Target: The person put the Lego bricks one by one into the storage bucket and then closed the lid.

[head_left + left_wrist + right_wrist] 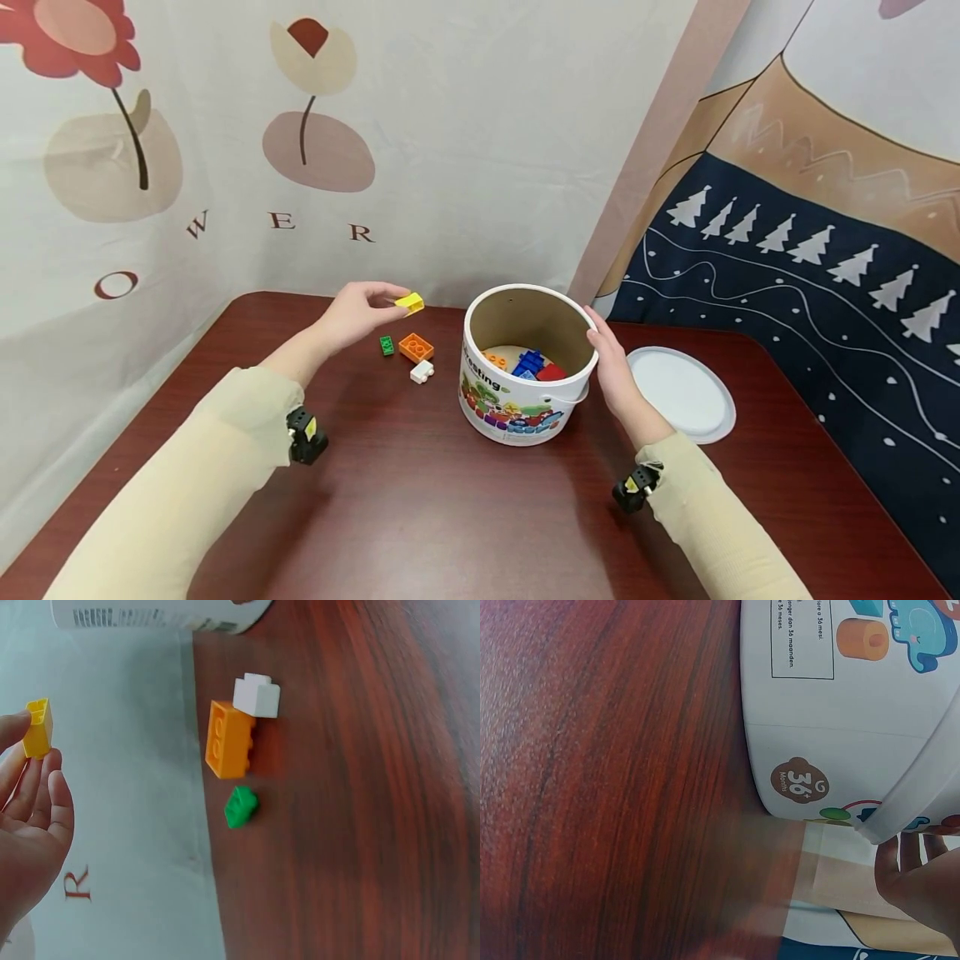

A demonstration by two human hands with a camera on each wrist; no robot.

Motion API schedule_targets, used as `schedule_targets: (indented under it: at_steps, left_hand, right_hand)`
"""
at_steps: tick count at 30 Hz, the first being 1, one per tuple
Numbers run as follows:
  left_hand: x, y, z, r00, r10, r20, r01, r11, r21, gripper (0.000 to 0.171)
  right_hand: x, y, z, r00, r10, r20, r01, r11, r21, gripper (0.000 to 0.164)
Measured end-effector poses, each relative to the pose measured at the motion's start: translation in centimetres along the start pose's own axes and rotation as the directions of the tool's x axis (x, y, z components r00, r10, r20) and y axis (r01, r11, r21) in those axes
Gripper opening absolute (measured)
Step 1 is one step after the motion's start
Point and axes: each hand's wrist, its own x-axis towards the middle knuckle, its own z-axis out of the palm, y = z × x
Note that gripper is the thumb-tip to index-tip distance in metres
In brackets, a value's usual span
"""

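The left hand (pixel 365 309) pinches the yellow brick (pixel 410 304) between thumb and fingertips, likely to leave its end exposed. Near it on the table (pixel 390 483) lie the green brick (pixel 386 345), orange brick (pixel 416 348) and white brick (pixel 422 372). The bucket (pixel 510 412) stands upright, loose bricks (pixel 529 364) inside. The right hand (pixel 617 367) sets its fingers against the rim, presumably for steadiness; thumb closure cannot be confirmed. The lid (pixel 682 392) lies flat beyond, leaving the mouth uncovered.

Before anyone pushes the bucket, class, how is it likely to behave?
The bucket would probably slide rather than tip, being squat and broad-based. It is likely light for its size, with only some bricks showing low inside. Its neatly round shape suggests stiffness.
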Motion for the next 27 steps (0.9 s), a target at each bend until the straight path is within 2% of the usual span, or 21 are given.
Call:
schedule_targets:
  at_steps: [6,13,21,27]
  left_hand:
    - [0.6,1.5,0.7,1.0,0.03,0.001,-0.03,0.999,-0.012,0.038]
    - [1.0,3.5,1.5,0.999,0.034,0.032,-0.033,0.998,-0.047,0.037]
    - [1.7,5.2,3.0,0.995,0.074,0.065,-0.07,0.995,-0.066,0.037]
    - [2.0,6.5,4.1,0.99,0.108,0.087,-0.097,0.989,-0.115,0.036]
  right_hand:
    - [0.1,0.1,0.0,1.0,-0.006,-0.004,0.006,1.0,0.0,0.049]
    - [0.1,0.2,0.0,1.0,-0.002,-0.007,0.002,1.0,-0.005,0.05]
    - [0.1,0.1,-0.1,1.0,0.009,-0.003,-0.009,1.0,0.002,0.05]
    - [0.1,0.1,-0.1,1.0,0.006,-0.002,-0.006,1.0,-0.005,0.05]
